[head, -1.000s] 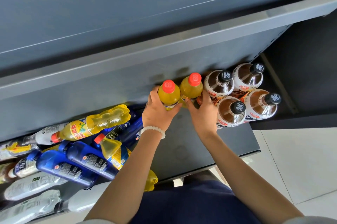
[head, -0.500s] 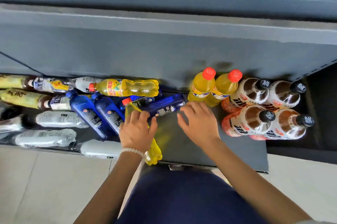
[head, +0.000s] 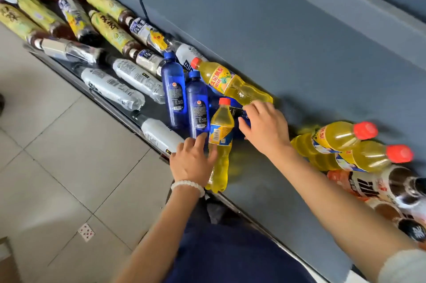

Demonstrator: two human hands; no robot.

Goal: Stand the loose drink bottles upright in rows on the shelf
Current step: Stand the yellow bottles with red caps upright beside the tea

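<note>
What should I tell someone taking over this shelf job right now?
Left hand: fingers spread over the lower half of a lying yellow bottle at the shelf's front edge, touching it, no grip closed.
Right hand: open, reaching over the pile by a second lying yellow bottle.
Done: two yellow bottles stand at the right, next to the standing brown tea bottles.
Left: both lying yellow bottles, the blue bottles, the white bottles and the green-label bottles further left all lie loose on the shelf.
</note>
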